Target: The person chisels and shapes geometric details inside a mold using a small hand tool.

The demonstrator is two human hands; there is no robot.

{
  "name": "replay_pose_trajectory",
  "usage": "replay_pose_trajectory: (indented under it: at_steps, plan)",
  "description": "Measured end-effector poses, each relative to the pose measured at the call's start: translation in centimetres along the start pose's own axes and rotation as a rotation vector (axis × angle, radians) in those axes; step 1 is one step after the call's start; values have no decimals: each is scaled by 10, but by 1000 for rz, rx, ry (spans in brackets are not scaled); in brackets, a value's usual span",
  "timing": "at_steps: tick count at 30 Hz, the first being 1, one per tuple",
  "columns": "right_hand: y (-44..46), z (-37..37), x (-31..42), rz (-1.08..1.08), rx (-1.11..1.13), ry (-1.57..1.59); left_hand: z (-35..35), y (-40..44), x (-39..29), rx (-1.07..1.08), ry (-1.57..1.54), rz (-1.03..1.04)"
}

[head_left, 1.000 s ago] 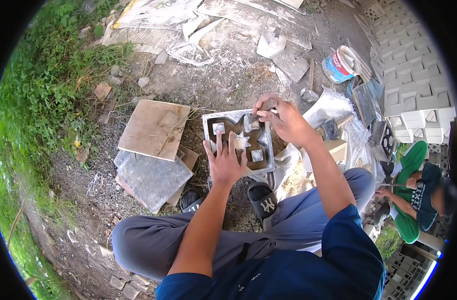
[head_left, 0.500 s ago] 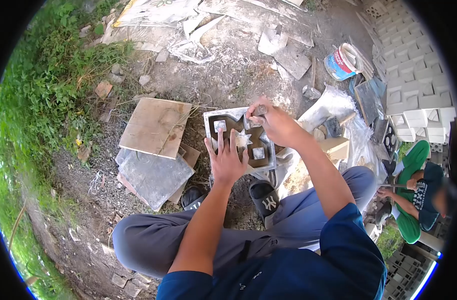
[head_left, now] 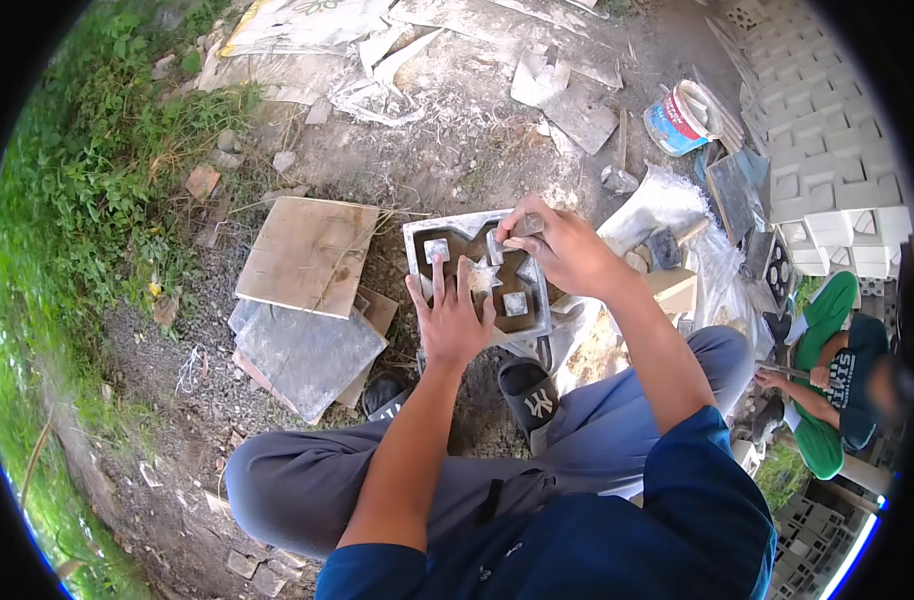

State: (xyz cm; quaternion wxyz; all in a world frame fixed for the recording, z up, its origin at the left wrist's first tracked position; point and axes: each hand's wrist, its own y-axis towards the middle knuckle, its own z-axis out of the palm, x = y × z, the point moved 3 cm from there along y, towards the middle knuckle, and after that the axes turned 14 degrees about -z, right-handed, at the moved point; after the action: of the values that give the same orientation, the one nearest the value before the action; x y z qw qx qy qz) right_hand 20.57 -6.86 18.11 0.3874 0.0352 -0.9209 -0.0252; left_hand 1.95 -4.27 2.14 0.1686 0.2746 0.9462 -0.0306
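Note:
A square metal mould point(head_left: 411, 240) with a star-shaped centre point(head_left: 485, 277) and square raised blocks lies on the ground before me, with brown material in its hollows. My left hand point(head_left: 455, 322) rests on it, fingers spread, the tips near the upper-left block point(head_left: 436, 250) and the star. Over the mould's upper right, my right hand point(head_left: 567, 248) is closed round a small grey hand tool. The tool's pale, flat end point(head_left: 495, 247) points down into the hollow. Fingers hide most of its handle, so its exact kind is unclear.
Left of the mould lie stacked boards point(head_left: 312, 255) and a grey slab point(head_left: 312, 350). A paint bucket point(head_left: 677, 122), a plastic sack point(head_left: 667, 200) and a pale block point(head_left: 672, 290) are to the right. Pale blocks point(head_left: 827, 140) form a wall; a co-worker point(head_left: 827, 385) sits near it.
My right hand has tilted, and the tool's flat end has shifted slightly within the mould. My left hand stays put. The co-worker's hands have moved slightly.

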Motion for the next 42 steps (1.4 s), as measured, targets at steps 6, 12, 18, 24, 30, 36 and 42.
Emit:
replay_pose_trajectory:
  at_steps: [6,12,18,24,30,36,42]
  plan:
    - [3,-14,-1,10,84,-48,-6,3,-3,93,0,-24]
    - [11,-18,-5,66,154,-44,-8,3,-6,70,-4,-15]
    - [12,-7,-13,-6,-2,60,-3,1,-2,44,-31,-8]
    - [11,-14,-3,-33,-67,29,-5,2,-3,20,-29,-2]
    - [14,-24,-8,-68,12,24,-4,2,-3,11,-53,4]
    - [20,-21,-15,-109,125,34,-2,3,-6,26,-61,6]
    - [18,-14,-9,-95,9,90,-2,2,-3,51,-15,-1]
